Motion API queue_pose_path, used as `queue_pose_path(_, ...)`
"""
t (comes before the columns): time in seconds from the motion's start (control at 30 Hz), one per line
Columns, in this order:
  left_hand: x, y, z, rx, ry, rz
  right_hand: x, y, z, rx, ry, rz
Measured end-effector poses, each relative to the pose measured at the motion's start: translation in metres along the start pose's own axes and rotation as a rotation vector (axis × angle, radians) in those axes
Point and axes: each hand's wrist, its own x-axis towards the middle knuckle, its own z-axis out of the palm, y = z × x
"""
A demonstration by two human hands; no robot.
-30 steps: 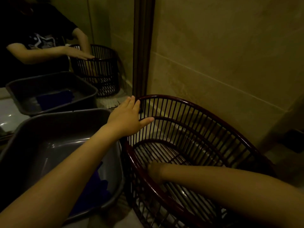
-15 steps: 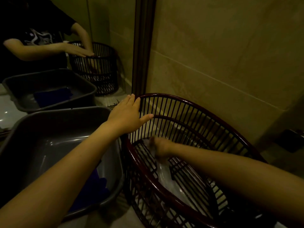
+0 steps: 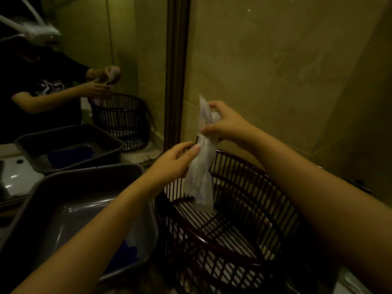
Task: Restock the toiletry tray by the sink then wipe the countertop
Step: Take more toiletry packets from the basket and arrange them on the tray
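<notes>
The basket (image 3: 256, 187) is open at the top. Over its far rim hangs a clear packet (image 3: 201, 172), held by the left hand (image 3: 175, 163) and the right hand (image 3: 226, 124); the right forearm crosses above the basket's right side. Just left of the basket stands the grey tub (image 3: 74, 211), no gap showing between them. Behind the basket, wall (image 3: 275, 71) and mirror frame (image 3: 177, 81) block the way.
</notes>
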Motion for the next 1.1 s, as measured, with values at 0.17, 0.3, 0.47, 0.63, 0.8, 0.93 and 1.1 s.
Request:
queue_pose_path(0.17, -0.042, 0.013, -0.009, -0.118, 0.010, 0.051, -0.027, -0.040, 0.014, 0.051, 0.021, -0.061)
queue_pose_path(0.3, -0.089, 0.015, -0.026, -0.210, 0.076, -0.009, -0.054, -0.067, 0.034, 0.085, -0.040, -0.096)
queue_pose_path(0.47, -0.170, 0.006, -0.053, -0.259, 0.061, -0.042, -0.097, -0.090, 0.068, 0.127, -0.048, -0.091)
queue_pose_path(0.63, -0.249, -0.002, -0.072, -0.283, 0.069, -0.083, -0.143, -0.113, 0.109, 0.255, -0.122, -0.116)
queue_pose_path(0.8, -0.307, -0.006, -0.081, -0.258, 0.135, -0.128, -0.176, -0.133, 0.146, 0.403, -0.164, -0.114)
queue_pose_path(0.93, -0.344, -0.008, -0.089, -0.250, 0.221, -0.166, -0.183, -0.154, 0.176, 0.391, -0.220, -0.102)
queue_pose_path(1.1, -0.387, -0.005, -0.115, -0.234, 0.314, -0.156, -0.183, -0.188, 0.223, 0.243, -0.270, -0.263)
